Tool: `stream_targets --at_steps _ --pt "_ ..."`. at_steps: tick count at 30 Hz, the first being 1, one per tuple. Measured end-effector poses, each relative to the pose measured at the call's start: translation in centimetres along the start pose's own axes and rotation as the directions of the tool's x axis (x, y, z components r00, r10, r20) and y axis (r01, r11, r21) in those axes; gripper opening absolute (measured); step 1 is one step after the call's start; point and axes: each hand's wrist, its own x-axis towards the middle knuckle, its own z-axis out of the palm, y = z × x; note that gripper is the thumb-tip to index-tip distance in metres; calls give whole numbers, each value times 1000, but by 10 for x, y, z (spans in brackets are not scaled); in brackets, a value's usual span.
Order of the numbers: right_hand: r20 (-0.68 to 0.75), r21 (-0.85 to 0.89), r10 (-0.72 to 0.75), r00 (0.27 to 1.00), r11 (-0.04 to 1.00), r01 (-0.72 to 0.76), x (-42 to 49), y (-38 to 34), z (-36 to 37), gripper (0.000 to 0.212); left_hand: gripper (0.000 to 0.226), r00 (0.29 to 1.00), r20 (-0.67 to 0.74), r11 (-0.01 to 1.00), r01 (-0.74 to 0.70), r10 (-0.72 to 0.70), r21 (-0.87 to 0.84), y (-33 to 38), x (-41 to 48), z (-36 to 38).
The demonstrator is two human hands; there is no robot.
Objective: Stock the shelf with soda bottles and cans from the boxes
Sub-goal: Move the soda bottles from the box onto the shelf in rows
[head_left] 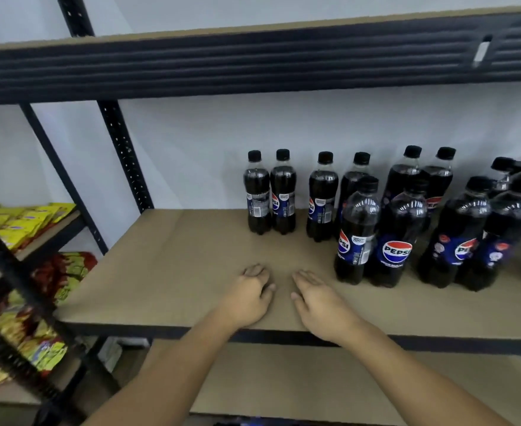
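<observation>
Two hands reach over the near edge of the brown shelf. The left hand has its fingers loosely bent and holds nothing. The right hand lies flatter, palm down, with its fingers almost straight, and it holds nothing too. The two hands are close beside each other but do not touch. I cannot tell if they rest on the board or hang just over it. The soda bottles stand upright on the right part of the shelf, to the right of the hands and farther back. They are full of dark drink and have black caps and blue labels (one label reads PEPSI). Some stand in a far row by the white wall, and others stand in a near row, packed side by side. The nearest bottle is just to the right of the right hand, not touching it. Above is the top shelf with a dark front bar. Below is a lower shelf, brown too. Far to the left, another rack holds yellow and red snack bags.
</observation>
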Motion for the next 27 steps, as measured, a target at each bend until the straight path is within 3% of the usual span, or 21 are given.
stream_targets --at_steps 7,14,22,27 --pt "22 -70 -188 982 979 189 -87 14 -13 55 47 990 -119 997 76 -74 7 69 -81 21" --pt "-11 133 -281 960 951 280 -163 43 -28 48 57 970 -162 983 180 -183 -35 139 -151 55" --pt "252 128 -132 959 987 102 -271 93 52 47 54 929 171 930 349 -329 -111 162 -231 155" --pt "403 116 38 914 989 -92 -325 109 118 47 38 853 432 930 358 -293 -78 159 -262 207"
